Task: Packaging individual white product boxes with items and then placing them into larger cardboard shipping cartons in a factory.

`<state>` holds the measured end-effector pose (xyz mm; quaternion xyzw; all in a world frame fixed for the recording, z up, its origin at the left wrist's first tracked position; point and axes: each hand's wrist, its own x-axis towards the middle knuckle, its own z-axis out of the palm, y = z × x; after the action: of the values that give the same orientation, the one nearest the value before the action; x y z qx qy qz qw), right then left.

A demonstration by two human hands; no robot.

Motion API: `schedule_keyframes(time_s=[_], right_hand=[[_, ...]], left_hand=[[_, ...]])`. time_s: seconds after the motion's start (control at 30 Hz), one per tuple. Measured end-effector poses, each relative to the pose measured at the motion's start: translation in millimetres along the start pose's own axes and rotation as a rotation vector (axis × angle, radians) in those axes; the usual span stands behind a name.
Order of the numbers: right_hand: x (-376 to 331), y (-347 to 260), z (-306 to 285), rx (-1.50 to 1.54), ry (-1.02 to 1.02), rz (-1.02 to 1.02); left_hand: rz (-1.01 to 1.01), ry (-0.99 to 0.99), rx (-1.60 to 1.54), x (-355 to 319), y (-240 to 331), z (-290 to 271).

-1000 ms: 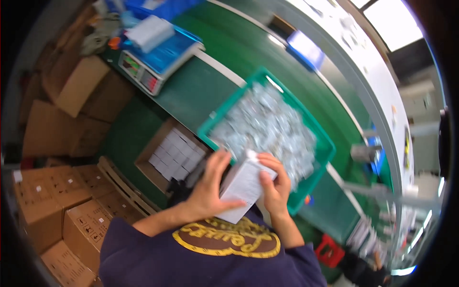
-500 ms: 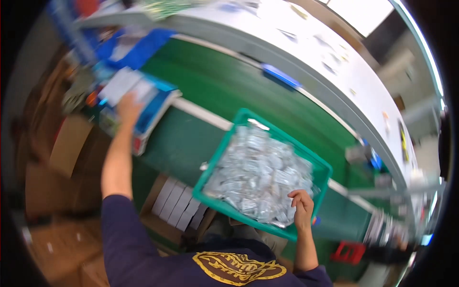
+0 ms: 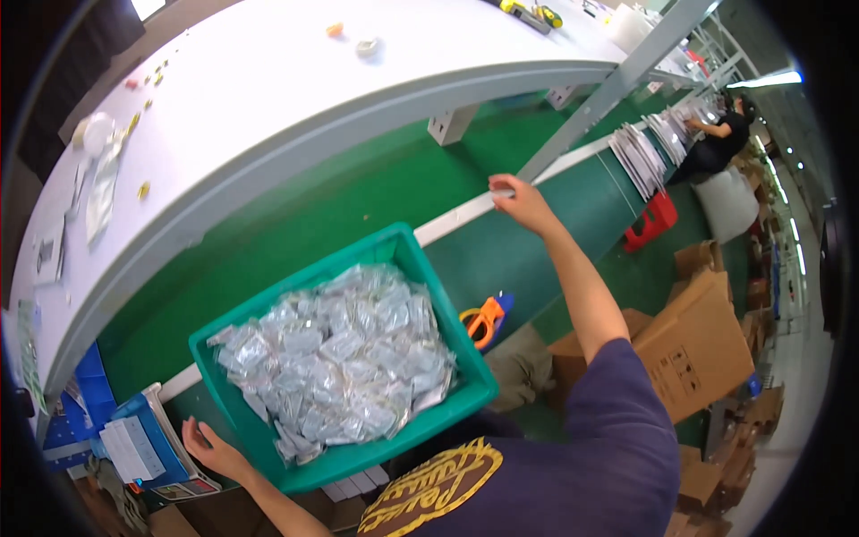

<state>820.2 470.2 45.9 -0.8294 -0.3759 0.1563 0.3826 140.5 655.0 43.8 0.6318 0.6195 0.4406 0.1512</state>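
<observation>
A green plastic bin (image 3: 324,289) stands on the dark green belt, filled with small clear plastic packets (image 3: 344,358). Just outside its left side is my left hand (image 3: 215,452), fingers parted and nothing visible in them. My right hand (image 3: 523,206) reaches over the belt's far white edge, beyond the bin's right corner. Its fingers are loosely bent and apart, with nothing seen in them. Orange-handled scissors (image 3: 484,322) lie by the bin's right side. White boxes (image 3: 132,450) rest on a blue box (image 3: 172,458) left of my left hand.
A long white table (image 3: 268,80) runs along the far side, with a grey metal post (image 3: 608,94) at its right. Stacked flat packs (image 3: 637,161) and a co-worker (image 3: 720,139) are farther along the belt. Cardboard boxes (image 3: 693,349) and a red crate (image 3: 651,221) stand at right.
My view has swung to the right. My left hand has left the white boxes and come beside the bin. My right hand has moved from over the packets to the belt's far edge.
</observation>
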Motion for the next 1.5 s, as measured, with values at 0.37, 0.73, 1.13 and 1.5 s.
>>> schedule_keyframes(time_s=[0.37,0.73,1.13,1.5], right_hand=[[228.6,31.2,85.8,-0.778,0.33,-0.257],[-106.4,-255.1,-51.9,-0.543,-0.302,-0.658],[-159.9,-158.8,232.3,-0.207,-0.232,-0.832],[-170.5,-165.6,217.3,-0.387,-0.253,-0.916]], left_hand=[[0.146,-0.534,-0.025,-128.2,214.7,99.3],[0.108,-0.992,-0.674,-125.0,330.6,158.6],[-0.377,-0.487,-0.635,-150.3,160.3,-50.6],[-0.188,-0.318,-0.605,-171.8,117.0,-113.1]])
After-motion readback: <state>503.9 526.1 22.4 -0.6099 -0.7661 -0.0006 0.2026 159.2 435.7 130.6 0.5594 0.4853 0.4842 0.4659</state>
